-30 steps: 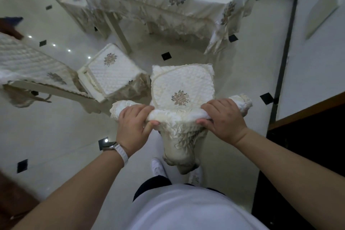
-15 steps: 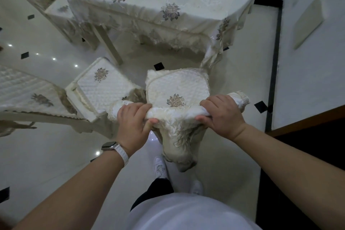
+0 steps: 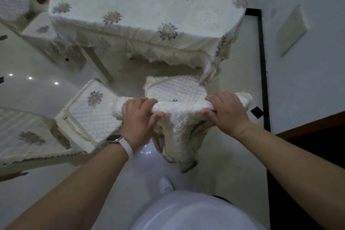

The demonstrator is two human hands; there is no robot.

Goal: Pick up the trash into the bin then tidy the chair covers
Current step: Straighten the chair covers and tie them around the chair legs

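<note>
A chair stands right in front of me, its top rail wrapped in a cream lace backrest cover [image 3: 182, 132] that hangs down the back. My left hand [image 3: 139, 117] grips the left part of the covered rail, thumb underneath. My right hand [image 3: 225, 113] grips the right part the same way. Beyond the rail lies the chair's quilted seat cover [image 3: 177, 89], with most of its flower motif hidden behind the rail. No trash or bin is in view.
A round table under a flowered cream tablecloth [image 3: 149, 11] stands just past the chair. A second covered chair [image 3: 93, 106] sits to the left, another chair [image 3: 37, 30] at far left. A white wall [image 3: 308, 61] and dark furniture [image 3: 317, 151] close the right side.
The chair and I have moved closer to the table, whose top now fills the upper view. Both hands keep the same grip on the covered rail.
</note>
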